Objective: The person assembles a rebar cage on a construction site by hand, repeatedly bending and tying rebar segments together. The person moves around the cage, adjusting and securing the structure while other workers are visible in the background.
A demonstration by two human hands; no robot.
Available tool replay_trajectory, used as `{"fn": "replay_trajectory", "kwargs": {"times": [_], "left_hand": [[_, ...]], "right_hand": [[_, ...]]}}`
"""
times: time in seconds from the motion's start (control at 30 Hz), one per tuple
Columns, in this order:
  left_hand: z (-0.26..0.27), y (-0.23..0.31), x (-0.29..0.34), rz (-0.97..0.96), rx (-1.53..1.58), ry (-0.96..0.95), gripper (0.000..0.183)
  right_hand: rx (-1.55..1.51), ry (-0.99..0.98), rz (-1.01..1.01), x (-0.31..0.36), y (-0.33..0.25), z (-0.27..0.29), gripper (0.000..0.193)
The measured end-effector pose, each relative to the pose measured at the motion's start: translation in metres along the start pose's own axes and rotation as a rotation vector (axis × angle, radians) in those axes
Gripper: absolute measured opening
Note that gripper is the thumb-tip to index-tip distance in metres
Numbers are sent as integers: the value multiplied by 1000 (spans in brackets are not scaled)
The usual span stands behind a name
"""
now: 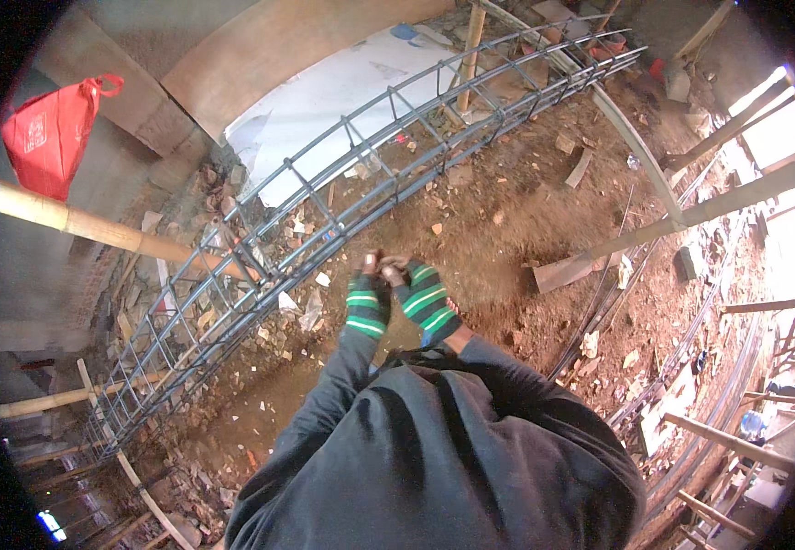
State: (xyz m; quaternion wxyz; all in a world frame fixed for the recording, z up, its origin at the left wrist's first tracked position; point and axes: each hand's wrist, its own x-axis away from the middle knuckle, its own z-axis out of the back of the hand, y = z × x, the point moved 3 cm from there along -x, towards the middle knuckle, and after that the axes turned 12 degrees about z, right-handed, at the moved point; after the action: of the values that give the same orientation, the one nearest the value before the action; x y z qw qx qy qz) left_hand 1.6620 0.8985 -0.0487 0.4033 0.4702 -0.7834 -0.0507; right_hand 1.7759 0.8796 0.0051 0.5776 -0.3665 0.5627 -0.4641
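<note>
Much brown earth (484,220) is spreading around one long steel cage (339,234)

Littered with pale stone chips (322,279), the earth is filling a broad part of the view. The cage is running diagonally from lower left to upper right, just beyond the hands, and neither hand is visibly touching it. Over such a length it is probably weighing a good deal; being steel, it is likely staying stiff along each bar, perhaps flexing or twisting as a whole if lifted at one end. Nothing about it is suggesting fragility, though the smooth stretches may be offering a slightly slippery hold. The long outer bars, close to a cross loop, are looking like the surest places to take hold. It is showing bluish-grey, with slim parallel bars passing through a row of angular loops, its sides all open.

Past it, a white sheet (324,101) is lying; at left, a bamboo pole (95,225) is reaching toward the cage, and a red bag (51,137) is showing beside the pole.

The left hand (367,295) and right hand (423,295) are wearing dark, green-striped gloves (432,316) with bare fingertips. Each grip is curling inward, the fingertips meeting or nearly so; whether they are pinching something small, I cannot tell.
</note>
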Motion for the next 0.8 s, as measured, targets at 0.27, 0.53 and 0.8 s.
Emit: {"fn": "replay_trajectory", "kwargs": {"times": [0.27, 0.53, 0.8], "left_hand": [[-59, -50, -70, 94, -99, 240, 31], [9, -29, -119, -130, -121, 543, 46], [7, -25, -162, -282, -164, 483, 39]], "right_hand": [[389, 76, 24, -67, 48, 109, 21], [628, -78, 14, -134, 109, 84, 28], [878, -505, 349, -157, 115, 65, 27]]}}
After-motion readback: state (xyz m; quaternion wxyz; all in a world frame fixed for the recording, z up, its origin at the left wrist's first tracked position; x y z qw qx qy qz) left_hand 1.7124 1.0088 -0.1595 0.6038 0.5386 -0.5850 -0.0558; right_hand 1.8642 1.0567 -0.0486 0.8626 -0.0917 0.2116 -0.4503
